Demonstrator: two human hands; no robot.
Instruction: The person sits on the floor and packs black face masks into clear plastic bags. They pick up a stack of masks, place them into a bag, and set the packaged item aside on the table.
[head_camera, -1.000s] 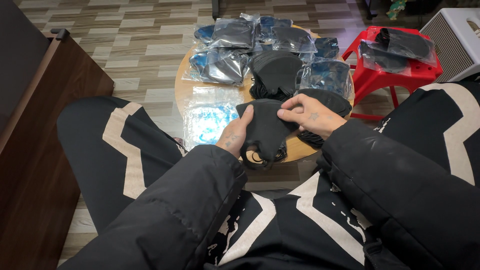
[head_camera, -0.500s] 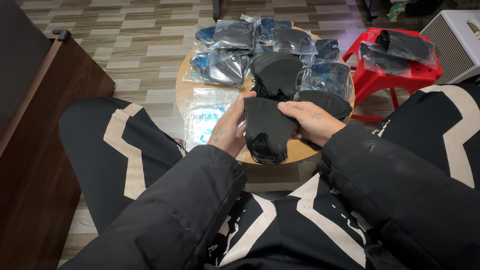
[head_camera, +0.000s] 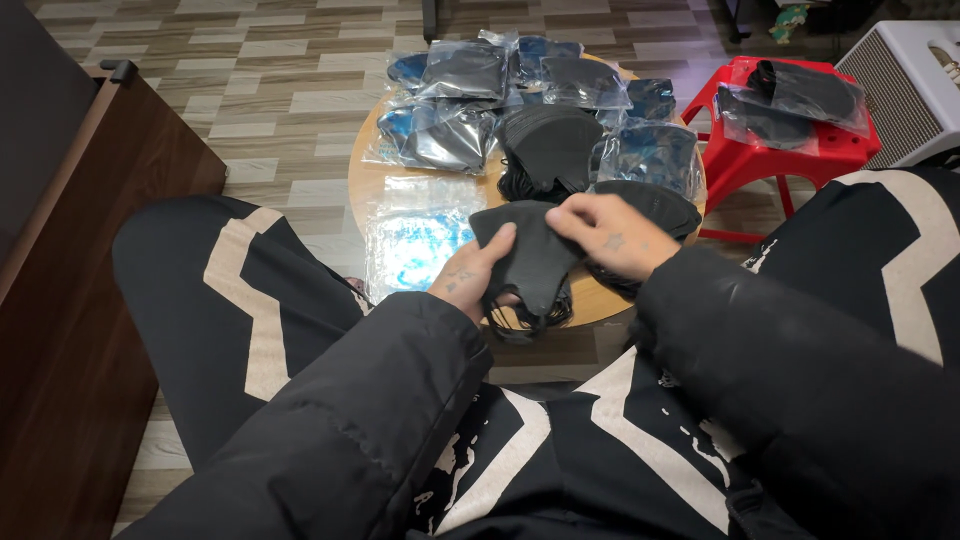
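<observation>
1. Over near worktop (head_camera: 395, 185) edge: black mask (head_camera: 530, 255) held between both hands, folded, loops dangling below.
2. Left hand (head_camera: 470, 280): fingers closed on mask's left side, thumb on top.
3. Right hand (head_camera: 610, 235): fingers pinched on mask's upper right edge.
4. Behind: loose mask stack (head_camera: 550, 145), bagged masks (head_camera: 450, 135) around it.
5. Left of hands: empty clear bags (head_camera: 415, 240) lying flat.
6. Far right: red stool (head_camera: 770, 150) carrying more bagged masks.

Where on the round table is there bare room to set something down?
Little: a bare wooden strip on the round table left of the empty clear bags. The back is crowded with packed bags; the left hand and right hand hold a black mask over the front.
</observation>
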